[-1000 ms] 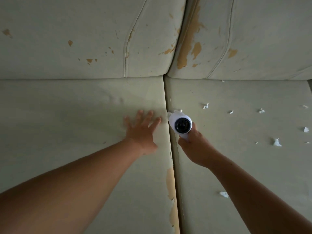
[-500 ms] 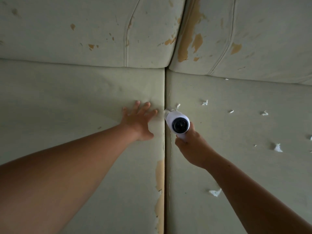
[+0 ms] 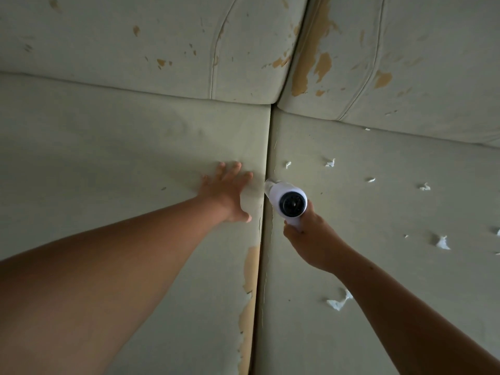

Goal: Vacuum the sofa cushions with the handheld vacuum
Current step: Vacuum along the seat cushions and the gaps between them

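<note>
While the L hand [image 3: 224,194] is pressing flat, fingers spread, on the worn pale-green seat cushion [image 3: 130,163], I'm seeing the R hand [image 3: 313,239] gripping the white handheld vacuum [image 3: 288,200] at the cushion seam [image 3: 268,147].

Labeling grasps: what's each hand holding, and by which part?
The right hand grips the handheld vacuum by its handle. The left hand holds nothing; it lies flat on the left seat cushion.
</note>
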